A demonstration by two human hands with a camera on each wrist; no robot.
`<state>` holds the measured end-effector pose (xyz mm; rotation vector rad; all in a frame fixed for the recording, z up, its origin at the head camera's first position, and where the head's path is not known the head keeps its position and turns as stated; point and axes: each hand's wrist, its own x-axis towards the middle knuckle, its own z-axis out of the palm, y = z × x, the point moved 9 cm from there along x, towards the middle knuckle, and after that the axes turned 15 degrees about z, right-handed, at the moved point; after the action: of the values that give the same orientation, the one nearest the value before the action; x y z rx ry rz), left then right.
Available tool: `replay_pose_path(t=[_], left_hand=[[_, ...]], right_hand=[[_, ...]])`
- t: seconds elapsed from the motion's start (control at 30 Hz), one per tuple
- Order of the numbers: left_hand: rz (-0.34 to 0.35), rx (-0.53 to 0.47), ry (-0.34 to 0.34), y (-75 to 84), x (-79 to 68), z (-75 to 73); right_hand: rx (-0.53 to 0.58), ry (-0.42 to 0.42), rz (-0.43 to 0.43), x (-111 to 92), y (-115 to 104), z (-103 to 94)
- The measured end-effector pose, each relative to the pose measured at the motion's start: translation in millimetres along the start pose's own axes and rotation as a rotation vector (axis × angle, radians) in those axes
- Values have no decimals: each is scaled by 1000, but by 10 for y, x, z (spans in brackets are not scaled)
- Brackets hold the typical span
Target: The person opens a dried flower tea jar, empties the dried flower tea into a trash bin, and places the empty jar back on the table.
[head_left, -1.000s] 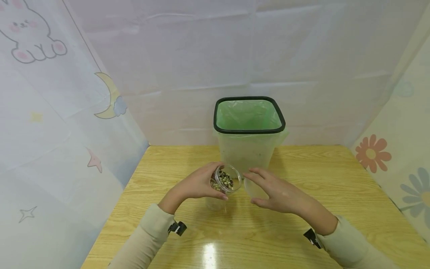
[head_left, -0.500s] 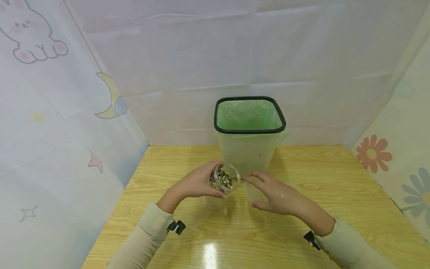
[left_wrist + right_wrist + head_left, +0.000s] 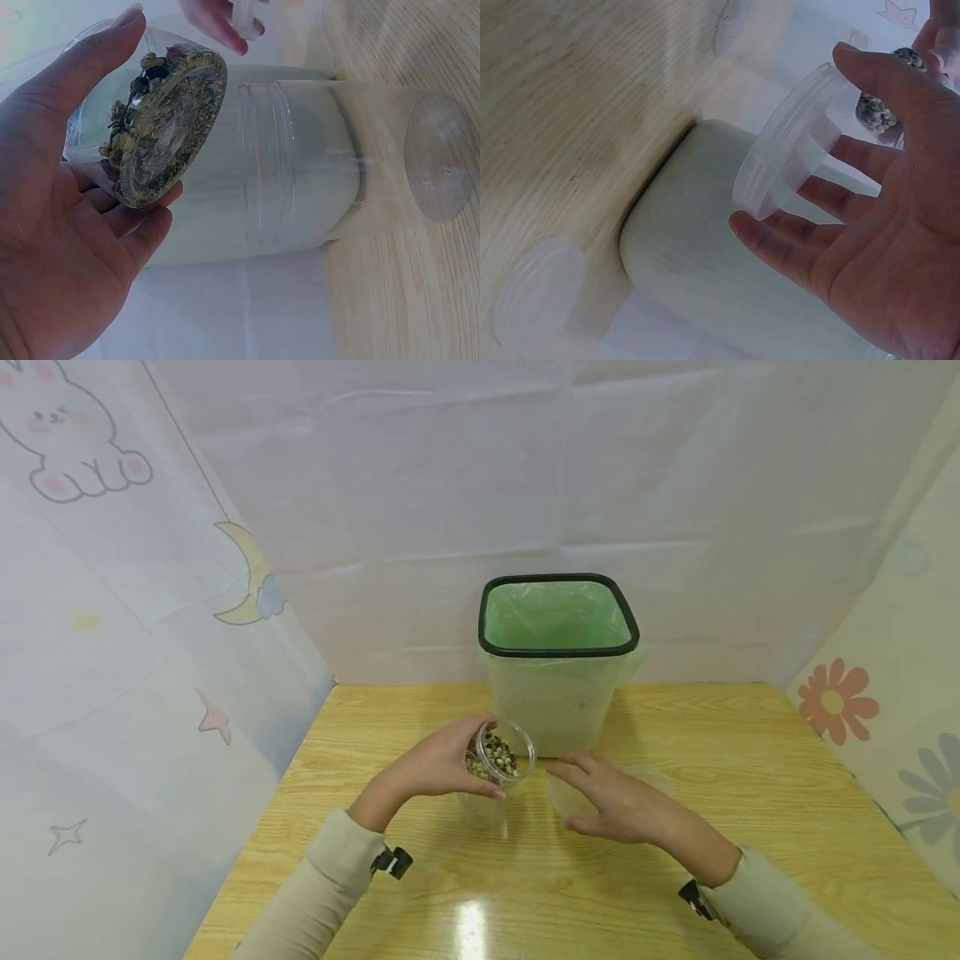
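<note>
My left hand (image 3: 435, 767) grips a clear jar (image 3: 97, 165) partly filled with dried flowers and buds (image 3: 497, 755). The jar is tilted, its open mouth facing right and up in the head view. Below it an open clear jar (image 3: 315, 157) stands upright on the table with nothing visible inside. My right hand (image 3: 622, 803) holds a translucent plastic lid (image 3: 787, 146) on edge between thumb and fingers, beside the tilted jar and apart from it. In the head view the left hand and its jar hide the top of the standing jar.
A bin (image 3: 551, 706) with a black rim and green liner stands close behind both hands. A second translucent lid (image 3: 540, 292) lies on the wooden table (image 3: 697, 727), partly hidden behind the right hand in the head view. Printed sheets hang around the table.
My right hand has sunk slightly with the lid. My left hand and the tilted jar have shifted a little left and up. The dried flowers stay in the jar.
</note>
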<state>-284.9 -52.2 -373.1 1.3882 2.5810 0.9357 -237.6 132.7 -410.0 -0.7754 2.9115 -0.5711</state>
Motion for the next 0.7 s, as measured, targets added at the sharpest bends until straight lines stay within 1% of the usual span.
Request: replay_pose_path(t=[0.13, 0.27, 0.5, 0.7], left_hand=[[-19, 18, -8, -5, -7, -14], [-25, 25, -13, -3, -14, -27], [-37, 44, -10, 7, -19, -60], [-24, 46, -1, 19, -18, -82]], right_hand=[[9, -53, 34, -1, 67, 78], [19, -93, 50, 15, 115, 175], [32, -166, 101, 34, 200, 393], [2, -172, 101, 31, 249, 492]])
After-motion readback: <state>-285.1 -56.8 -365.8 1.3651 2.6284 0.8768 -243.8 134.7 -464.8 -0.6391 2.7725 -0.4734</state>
